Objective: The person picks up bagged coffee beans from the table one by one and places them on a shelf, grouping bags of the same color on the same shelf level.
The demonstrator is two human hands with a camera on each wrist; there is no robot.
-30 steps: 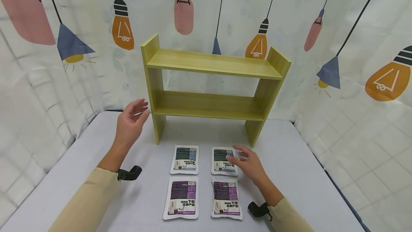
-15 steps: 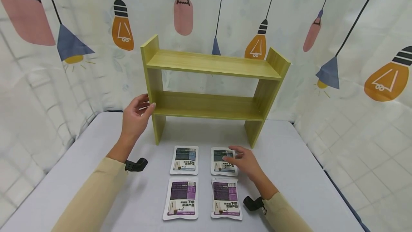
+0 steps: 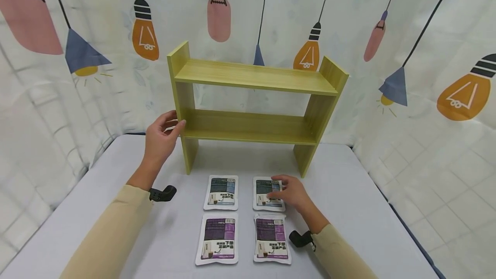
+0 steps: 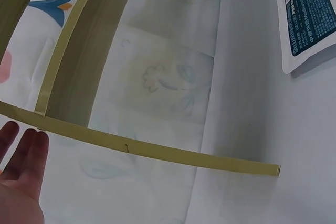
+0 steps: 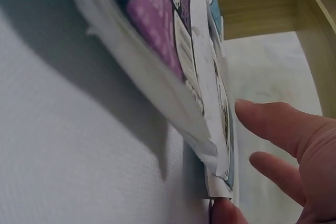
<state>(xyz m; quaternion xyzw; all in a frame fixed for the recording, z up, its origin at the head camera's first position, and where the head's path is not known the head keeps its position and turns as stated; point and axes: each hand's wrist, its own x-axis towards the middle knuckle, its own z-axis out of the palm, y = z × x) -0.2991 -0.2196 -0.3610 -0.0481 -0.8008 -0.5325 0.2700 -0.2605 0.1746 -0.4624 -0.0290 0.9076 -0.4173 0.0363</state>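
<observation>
My left hand [image 3: 160,140] is at the left side panel of a yellow-green wooden shelf [image 3: 252,126], its thumb overlapping the panel's front edge. In the left wrist view, loosely extended fingers [image 4: 32,156] come right up to that panel. My right hand [image 3: 295,193] is over the right edge of a white pouch with a teal label [image 3: 261,189], thumb and fingers spread apart. The right wrist view has a fingertip right at the lower pouch edge, with the thumb [image 5: 262,119] held away from it. A matching teal-labelled pouch [image 3: 221,193] lies to the left.
Nearer the front lie two purple-labelled white pouches, a left one [image 3: 217,239] and a right one [image 3: 272,239]. All rest on a white-covered table [image 3: 162,236]. Behind the two-tier shelf hangs a curtain [image 3: 248,12] printed with lamps. Black cameras are strapped to both wrists.
My left hand has moved right and slightly up to the shelf's left panel. My right hand has shifted a little left over the teal-labelled pouch. The pouches and shelf stay in place.
</observation>
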